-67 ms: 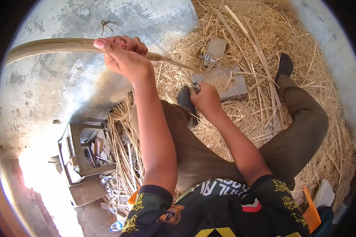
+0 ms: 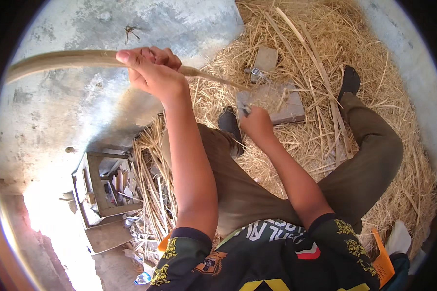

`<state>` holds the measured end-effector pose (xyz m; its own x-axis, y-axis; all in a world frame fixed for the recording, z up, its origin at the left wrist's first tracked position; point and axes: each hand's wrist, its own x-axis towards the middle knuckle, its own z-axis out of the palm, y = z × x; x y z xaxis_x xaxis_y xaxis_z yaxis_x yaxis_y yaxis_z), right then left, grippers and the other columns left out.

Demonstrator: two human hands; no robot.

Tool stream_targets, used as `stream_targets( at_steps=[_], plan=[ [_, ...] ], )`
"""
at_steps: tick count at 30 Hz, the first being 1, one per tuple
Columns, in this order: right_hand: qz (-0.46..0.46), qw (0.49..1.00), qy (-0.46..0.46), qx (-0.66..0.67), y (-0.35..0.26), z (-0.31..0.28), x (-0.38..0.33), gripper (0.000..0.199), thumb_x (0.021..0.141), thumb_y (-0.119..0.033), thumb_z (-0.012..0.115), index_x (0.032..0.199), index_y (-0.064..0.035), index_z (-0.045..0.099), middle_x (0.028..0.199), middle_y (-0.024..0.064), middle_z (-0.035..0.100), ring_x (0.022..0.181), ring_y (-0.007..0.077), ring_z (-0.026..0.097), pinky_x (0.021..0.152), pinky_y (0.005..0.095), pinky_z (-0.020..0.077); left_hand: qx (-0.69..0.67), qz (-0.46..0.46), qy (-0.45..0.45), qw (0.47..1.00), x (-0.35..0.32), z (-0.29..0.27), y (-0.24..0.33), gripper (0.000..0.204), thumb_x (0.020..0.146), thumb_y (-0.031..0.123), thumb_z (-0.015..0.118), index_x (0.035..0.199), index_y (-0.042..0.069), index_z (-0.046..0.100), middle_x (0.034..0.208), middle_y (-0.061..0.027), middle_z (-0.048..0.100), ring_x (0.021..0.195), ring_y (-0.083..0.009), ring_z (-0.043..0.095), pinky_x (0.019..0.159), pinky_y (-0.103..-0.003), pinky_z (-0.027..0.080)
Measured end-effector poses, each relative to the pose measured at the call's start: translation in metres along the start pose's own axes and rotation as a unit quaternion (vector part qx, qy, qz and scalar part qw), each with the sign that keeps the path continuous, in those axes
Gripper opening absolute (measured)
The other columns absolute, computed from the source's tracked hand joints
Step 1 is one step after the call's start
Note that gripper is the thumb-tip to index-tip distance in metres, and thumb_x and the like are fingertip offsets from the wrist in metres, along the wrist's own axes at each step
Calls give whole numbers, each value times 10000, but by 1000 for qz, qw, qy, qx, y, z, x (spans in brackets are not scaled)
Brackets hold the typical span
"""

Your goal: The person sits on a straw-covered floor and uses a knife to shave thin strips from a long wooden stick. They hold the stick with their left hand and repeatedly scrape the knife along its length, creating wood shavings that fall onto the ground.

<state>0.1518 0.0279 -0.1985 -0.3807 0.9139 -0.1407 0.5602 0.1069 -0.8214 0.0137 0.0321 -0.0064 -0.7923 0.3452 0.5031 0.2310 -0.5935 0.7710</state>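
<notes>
My left hand point(image 2: 156, 72) is wrapped round a long tan bamboo pole point(image 2: 77, 59), raised in front of the wall. Left of the fist the pole bends off toward the picture's rim; on the other side it tapers down to a thin end at a flat stone block point(image 2: 290, 109). Just below that end, my right hand point(image 2: 258, 125) is closed on a tool point(image 2: 246, 111) with a grey metal part. Its blurred shape and the covering fingers hide what kind of tool it is.
Straw and shavings point(image 2: 374, 145) cover the floor around my legs. A smaller stone point(image 2: 264, 59) and a small metal piece point(image 2: 258, 72) lie beyond the block. Long split strips point(image 2: 315, 58) lie right. A wooden frame with scraps point(image 2: 98, 184) stands left by the wall point(image 2: 48, 111).
My right hand with the tool has shifted slightly down and right, away from the pole's thin end. The pole's left part has dipped a little; my left hand is nearly still.
</notes>
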Motion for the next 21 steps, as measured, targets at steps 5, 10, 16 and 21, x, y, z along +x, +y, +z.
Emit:
stream_targets(
  at_steps=[5, 10, 16, 21],
  plan=[
    [23, 999, -2, -26, 5, 12, 3, 278, 834, -235, 647, 949, 7, 722, 890, 259, 708, 873, 439, 699, 805, 510, 555, -6, -2, 39, 999, 5, -5, -2, 656, 975, 734, 382, 693, 150, 282, 535, 31, 254, 442, -94, 219, 411, -274, 135],
    [-89, 992, 76, 38, 14, 17, 7, 266, 837, -235, 647, 955, -8, 723, 901, 264, 705, 873, 453, 688, 805, 513, 548, -32, 10, 35, 999, 0, -2, -2, 645, 981, 690, 445, 680, 138, 301, 542, 28, 314, 408, -73, 277, 372, -246, 189],
    [45, 998, 1, -35, 22, 19, 5, 267, 833, -257, 668, 913, -8, 717, 831, 257, 692, 836, 439, 687, 747, 498, 541, -57, 36, 18, 998, 2, -10, -7, 619, 995, 633, 494, 682, 132, 309, 560, 17, 329, 431, -68, 313, 378, -241, 207],
    [-38, 998, 40, -18, 11, 12, 6, 279, 839, -260, 676, 952, -8, 712, 849, 254, 701, 866, 442, 693, 775, 490, 552, -70, 37, 8, 997, 0, -7, -8, 598, 1014, 597, 490, 687, 132, 306, 563, 23, 322, 430, -64, 299, 378, -241, 200]
  ],
)
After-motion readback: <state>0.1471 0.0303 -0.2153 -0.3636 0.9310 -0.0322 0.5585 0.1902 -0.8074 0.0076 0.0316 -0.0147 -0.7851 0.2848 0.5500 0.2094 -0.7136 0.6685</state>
